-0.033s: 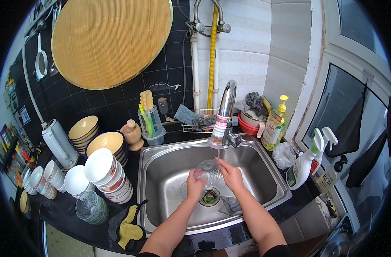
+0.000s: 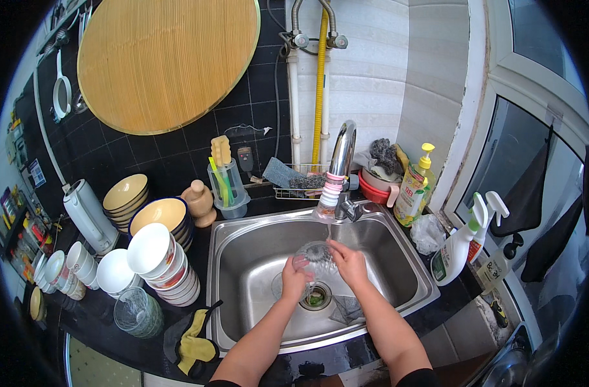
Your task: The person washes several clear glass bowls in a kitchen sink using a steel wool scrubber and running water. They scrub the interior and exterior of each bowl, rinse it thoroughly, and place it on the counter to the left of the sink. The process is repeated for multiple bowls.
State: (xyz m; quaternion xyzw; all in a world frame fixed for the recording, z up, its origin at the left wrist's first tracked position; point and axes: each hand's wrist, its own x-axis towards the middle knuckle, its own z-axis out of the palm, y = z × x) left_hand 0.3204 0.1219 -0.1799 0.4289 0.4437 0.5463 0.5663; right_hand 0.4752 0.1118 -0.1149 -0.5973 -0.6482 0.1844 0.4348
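Over the stainless steel sink (image 2: 243,258), a clear, ribbed glass bowl (image 2: 316,255) is between my two hands. My left hand (image 2: 296,278) grips its left side, fingers curled round the rim. My right hand (image 2: 348,263) pinches the upper right edge, close below the tap (image 2: 343,151). A thin stream from the tap's pink and white nozzle (image 2: 330,200) falls by my right fingers. Behind my left hand, another clear glass piece (image 2: 278,287) partly shows, low in the sink. The drain (image 2: 316,297) holds green scraps, and a grey cloth (image 2: 347,310) lies beside it.
Stacked white bowls (image 2: 154,250), cream bowls (image 2: 159,218) and a stack of glass bowls (image 2: 138,313) stand left of the sink. A yellow and black cloth (image 2: 198,345) lies at the front left. Right of it are a soap bottle (image 2: 414,187) and spray bottles (image 2: 456,251).
The glass bowl has turned slightly between my hands, so its round, ribbed base shows more. My hands have barely shifted.
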